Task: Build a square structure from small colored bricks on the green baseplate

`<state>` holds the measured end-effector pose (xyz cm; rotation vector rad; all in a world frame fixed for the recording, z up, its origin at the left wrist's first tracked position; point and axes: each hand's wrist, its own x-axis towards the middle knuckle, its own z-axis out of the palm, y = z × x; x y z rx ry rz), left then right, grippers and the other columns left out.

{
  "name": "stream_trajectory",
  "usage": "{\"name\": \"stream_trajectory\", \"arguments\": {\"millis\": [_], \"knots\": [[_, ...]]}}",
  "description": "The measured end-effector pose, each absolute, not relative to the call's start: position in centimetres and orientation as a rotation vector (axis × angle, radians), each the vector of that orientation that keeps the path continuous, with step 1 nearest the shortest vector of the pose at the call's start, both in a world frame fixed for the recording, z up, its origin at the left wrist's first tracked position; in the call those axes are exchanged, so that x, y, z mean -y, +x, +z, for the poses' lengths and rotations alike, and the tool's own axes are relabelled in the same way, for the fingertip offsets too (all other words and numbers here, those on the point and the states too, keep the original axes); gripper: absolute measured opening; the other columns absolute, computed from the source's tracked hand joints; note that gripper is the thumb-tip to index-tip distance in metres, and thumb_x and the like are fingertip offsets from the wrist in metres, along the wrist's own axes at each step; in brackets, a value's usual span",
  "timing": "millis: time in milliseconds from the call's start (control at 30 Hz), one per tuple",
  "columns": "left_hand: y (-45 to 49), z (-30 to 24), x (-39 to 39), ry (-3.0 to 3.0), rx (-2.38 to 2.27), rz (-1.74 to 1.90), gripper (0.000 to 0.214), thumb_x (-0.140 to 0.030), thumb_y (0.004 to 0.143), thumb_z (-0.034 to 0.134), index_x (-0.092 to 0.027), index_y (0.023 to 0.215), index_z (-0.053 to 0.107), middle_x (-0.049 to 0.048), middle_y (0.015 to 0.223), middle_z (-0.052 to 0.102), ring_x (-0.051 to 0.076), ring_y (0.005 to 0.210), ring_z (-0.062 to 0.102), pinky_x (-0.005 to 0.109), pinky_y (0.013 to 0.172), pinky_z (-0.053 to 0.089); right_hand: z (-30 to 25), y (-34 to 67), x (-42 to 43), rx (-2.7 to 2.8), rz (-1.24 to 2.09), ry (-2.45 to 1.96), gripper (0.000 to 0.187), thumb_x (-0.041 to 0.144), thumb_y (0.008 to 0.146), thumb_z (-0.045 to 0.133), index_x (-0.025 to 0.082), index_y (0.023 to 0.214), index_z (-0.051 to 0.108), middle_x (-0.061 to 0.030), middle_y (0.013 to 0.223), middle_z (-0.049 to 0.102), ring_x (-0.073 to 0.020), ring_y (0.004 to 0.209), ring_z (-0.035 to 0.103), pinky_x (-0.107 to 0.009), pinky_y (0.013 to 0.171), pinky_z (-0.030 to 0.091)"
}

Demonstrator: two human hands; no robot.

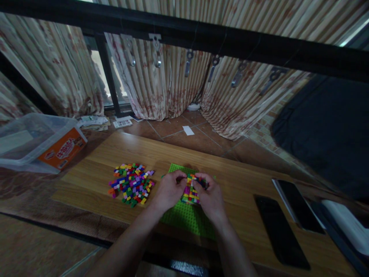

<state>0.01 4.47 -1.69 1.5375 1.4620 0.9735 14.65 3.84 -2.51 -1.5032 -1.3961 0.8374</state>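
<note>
Both hands are over a green studded baseplate (187, 219) on the wooden table. Multicoloured toy bricks (190, 192) form a block on its middle, between my hands. My left hand (173, 188) lies along the block's left side, fingers bent and tips near its upper edge. On the opposite side, my right hand (210, 194) curls over the block's right edge, thumb and forefinger close together. Whether either hand pinches a single brick is too small to make out. Left of the baseplate, a heap of loose coloured bricks (134, 184) spreads on the wood.
The wooden table (92, 177) carries a black phone-like slab (281, 231) and a second dark device (300, 206) at the right. A clear plastic bin (43, 142) with an orange label stands left. Beyond are curtains (184, 88) and a dark rail (201, 32) with hanging metal hooks.
</note>
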Motion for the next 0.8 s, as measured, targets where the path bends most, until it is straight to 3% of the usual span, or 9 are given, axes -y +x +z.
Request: {"name": "stream_trajectory", "arguments": {"millis": [300,500,800], "knots": [[0.3,-1.9,-4.4,1.454,-1.423,1.02,0.017,-0.019,0.081,0.051,-0.016,0.08,0.068,0.0019,0.073,0.068,0.015,0.07,0.062,0.024,0.065,0.049,-2.3,14.5,-3.7,1.428,0.793,-1.548,0.026,0.032,0.077,0.06,0.019,0.098,0.069,-0.0082,0.1,0.069,-0.0249,0.096,0.062,-0.041,0.088,0.047],[0.4,-2.1,-4.5,1.419,-1.426,1.027,0.02,-0.028,0.083,0.052,-0.016,0.082,0.068,0.0015,0.072,0.067,0.015,0.069,0.061,0.024,0.064,0.048,-2.4,14.8,-3.7,1.429,0.821,-1.496,0.025,0.032,0.078,0.059,0.019,0.098,0.068,-0.0078,0.101,0.068,-0.0242,0.096,0.062,-0.04,0.089,0.047],[1.2,-2.3,-4.9,1.285,-1.486,1.025,0.017,-0.03,0.075,0.063,-0.015,0.083,0.066,-0.0003,0.063,0.064,0.014,0.058,0.059,0.023,0.053,0.044,-2.8,14.9,-3.9,1.444,0.831,-1.469,0.024,0.029,0.078,0.058,0.02,0.099,0.068,-0.0072,0.101,0.069,-0.0235,0.097,0.062,-0.04,0.092,0.045]]}}
